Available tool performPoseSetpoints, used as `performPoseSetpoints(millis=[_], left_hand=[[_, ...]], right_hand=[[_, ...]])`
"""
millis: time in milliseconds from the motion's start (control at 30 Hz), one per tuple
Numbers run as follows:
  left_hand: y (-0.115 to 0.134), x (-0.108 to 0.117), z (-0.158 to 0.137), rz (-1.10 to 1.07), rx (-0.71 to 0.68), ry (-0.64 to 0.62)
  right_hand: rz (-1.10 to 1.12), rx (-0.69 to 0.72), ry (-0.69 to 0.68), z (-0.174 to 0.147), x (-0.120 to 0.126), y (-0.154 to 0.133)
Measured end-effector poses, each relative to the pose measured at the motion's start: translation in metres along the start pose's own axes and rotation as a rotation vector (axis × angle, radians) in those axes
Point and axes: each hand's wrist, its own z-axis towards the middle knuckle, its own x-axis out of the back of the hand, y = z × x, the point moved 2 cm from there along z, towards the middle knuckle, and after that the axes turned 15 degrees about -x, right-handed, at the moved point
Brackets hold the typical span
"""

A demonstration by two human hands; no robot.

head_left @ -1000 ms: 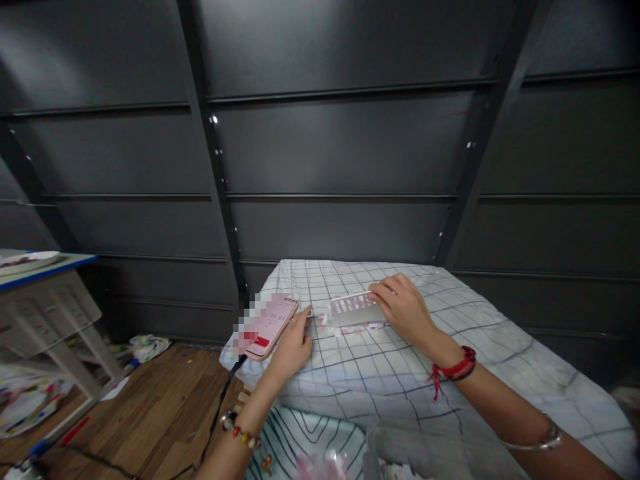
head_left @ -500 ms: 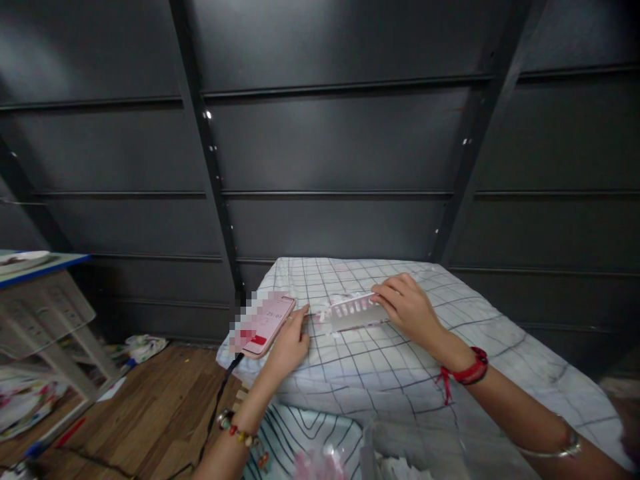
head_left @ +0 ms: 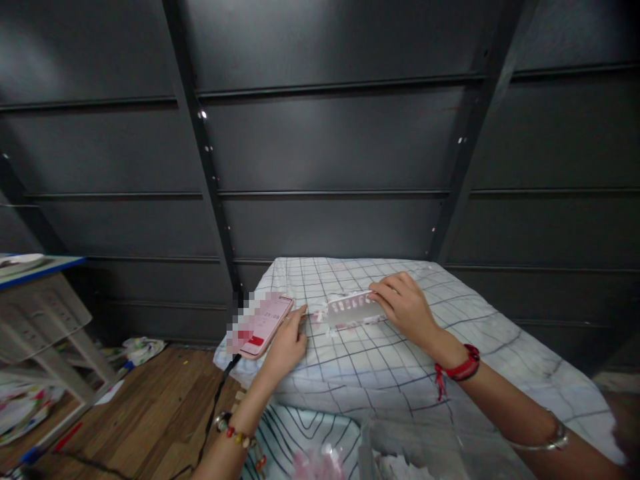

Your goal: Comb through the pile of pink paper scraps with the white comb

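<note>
My right hand [head_left: 407, 310] pinches the upper right corner of a flat greyish card [head_left: 354, 312], tilted up on the cloth. A row of small, pale pink, nail-shaped pieces runs along the card's upper edge. Lying on the cloth beside the phone [head_left: 266, 328], my left hand [head_left: 286, 343] has its index finger stretched toward the card, apart from it. Small white and pinkish bits [head_left: 320, 317] lie between that fingertip and the card; too blurred to name. The phone shows a pink screen with a timer and partly pixelated content.
A white checked cloth [head_left: 390, 373] covers the low surface. In front stand a clear plastic bin [head_left: 367, 453] holding white scraps, and a pink bundle [head_left: 320, 465]. A black cable [head_left: 214, 407] runs from the phone to the wooden floor. Dark panelled wall [head_left: 330, 147] behind; blue-edged table [head_left: 55, 267] left.
The card's face has tilted slightly in my right hand. My left hand stays beside the phone. The whole view has shifted a little, and the phone's timer has advanced by one.
</note>
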Motion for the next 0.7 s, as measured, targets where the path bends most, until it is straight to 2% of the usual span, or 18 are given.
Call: performPoseSetpoints(millis=[167,467,700], left_hand=[[-0.001,0.000,0.000,0.010,0.003,0.001],[0.001,-0.001,0.000,0.024,0.000,0.015],[0.008,0.002,0.001,0.106,-0.035,-0.027]], right_hand=[[0.032,0.024,-0.037,-0.001,-0.004,-0.005],[0.097,-0.004,-0.089,-0.007,0.009,0.018],[0.101,-0.029,-0.123,-0.013,0.014,0.025]])
